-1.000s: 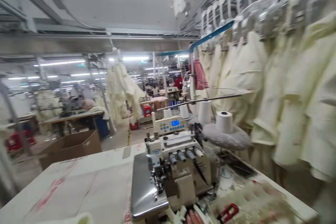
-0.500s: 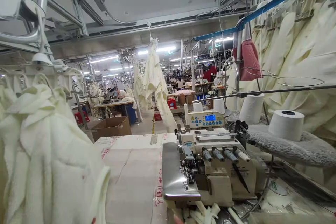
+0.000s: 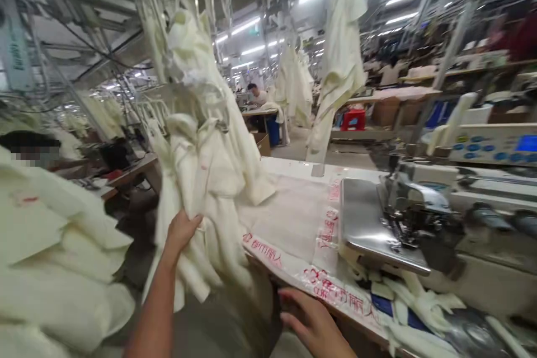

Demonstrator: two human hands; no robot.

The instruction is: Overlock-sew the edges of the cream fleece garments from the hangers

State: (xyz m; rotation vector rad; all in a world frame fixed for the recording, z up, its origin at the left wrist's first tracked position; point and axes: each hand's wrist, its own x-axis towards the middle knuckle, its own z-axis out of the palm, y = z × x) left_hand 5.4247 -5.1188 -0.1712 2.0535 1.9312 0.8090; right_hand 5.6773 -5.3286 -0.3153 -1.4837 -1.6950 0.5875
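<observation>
My left hand (image 3: 181,230) reaches up and grips the cream fleece garment (image 3: 201,162) that hangs from an overhead hanger at the left of the table. My right hand (image 3: 312,321) is low at the table's near edge with its fingers stretched out and nothing in it. An overlock sewing machine (image 3: 419,224) with a shiny steel plate stands at the right on the white table (image 3: 293,212). Cream fabric scraps (image 3: 415,302) lie in front of the machine.
More cream garments (image 3: 50,246) hang at the far left, with another person partly behind them. A second cream garment (image 3: 342,56) hangs beyond the table. Other work tables, a red stool (image 3: 353,119), cardboard boxes and a seated worker (image 3: 255,95) fill the hall behind.
The view has swung left and down from the sewing machine toward the hanging garments. My left arm has come into view and closed on the garment; my right hand now shows at the table edge.
</observation>
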